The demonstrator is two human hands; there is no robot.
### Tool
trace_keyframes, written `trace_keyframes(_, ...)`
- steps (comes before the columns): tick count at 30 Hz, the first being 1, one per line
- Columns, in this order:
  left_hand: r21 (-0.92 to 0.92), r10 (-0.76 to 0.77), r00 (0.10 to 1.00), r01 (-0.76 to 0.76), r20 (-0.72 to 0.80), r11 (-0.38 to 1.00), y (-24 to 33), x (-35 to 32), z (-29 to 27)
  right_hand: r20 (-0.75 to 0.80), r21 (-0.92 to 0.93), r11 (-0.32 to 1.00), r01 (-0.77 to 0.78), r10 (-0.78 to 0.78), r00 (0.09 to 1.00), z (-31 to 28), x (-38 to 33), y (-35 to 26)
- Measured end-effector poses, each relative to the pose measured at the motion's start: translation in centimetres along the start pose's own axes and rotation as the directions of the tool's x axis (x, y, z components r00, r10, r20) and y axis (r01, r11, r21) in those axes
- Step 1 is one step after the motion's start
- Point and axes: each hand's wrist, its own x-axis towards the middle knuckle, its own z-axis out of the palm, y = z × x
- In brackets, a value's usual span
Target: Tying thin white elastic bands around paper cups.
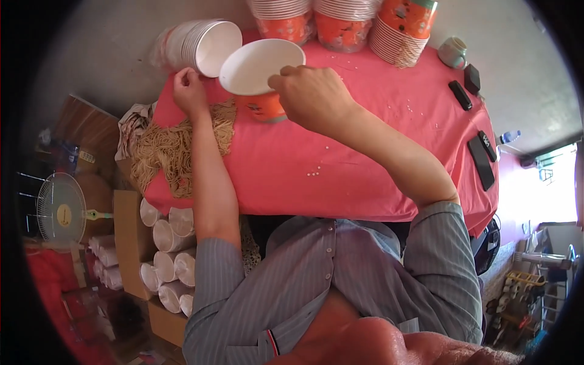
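Note:
My right hand [313, 92] grips the near rim of an orange paper bowl with a white inside [258, 67], tilted on the pink table cloth [340, 164]. My left hand [190, 91] rests with closed fingers at the top of a heap of dry yellow noodles [173, 149], just below a sleeve of stacked white bowls lying on its side [201, 44]. Whether the left fingers pinch any noodles is hidden.
Stacks of orange bowls [344, 24] line the table's far edge. A small cup [453, 52], dark remotes and a phone [480, 161] lie at the right. A cardboard box of bowl stacks [164, 255] and a fan [61, 210] stand on the floor to the left.

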Motion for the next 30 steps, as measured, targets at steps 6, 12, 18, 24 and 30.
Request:
trace_keyframes(6,-0.360,-0.138,0.986,0.164,0.097,0.919,9.1,0.1,-4.1,0.060,0.028,0.992,-0.124,0.122,0.991,-3.4,-4.7,2.2)
trace_keyframes(12,0.017,-0.110,0.894,0.114,0.435,0.993,11.4,-0.5,-12.1,-0.063,0.003,0.993,-0.118,0.118,0.991,-3.9,-5.7,4.2)
trace_keyframes(18,0.367,-0.010,0.670,-0.394,0.742,0.842,11.2,-2.7,-16.6,0.023,0.150,0.987,-0.055,0.053,0.998,-4.2,-6.0,4.6)
trace_keyframes(24,0.393,0.025,0.650,-0.490,0.760,0.778,10.4,-2.2,-15.7,0.070,0.055,0.998,-0.038,0.034,0.997,-4.1,-5.6,6.0)
trace_keyframes(30,0.471,-0.030,0.535,-0.715,0.845,0.517,9.1,-3.1,-11.9,-0.008,0.053,0.998,-0.043,0.044,0.999,-4.6,-6.1,6.0)
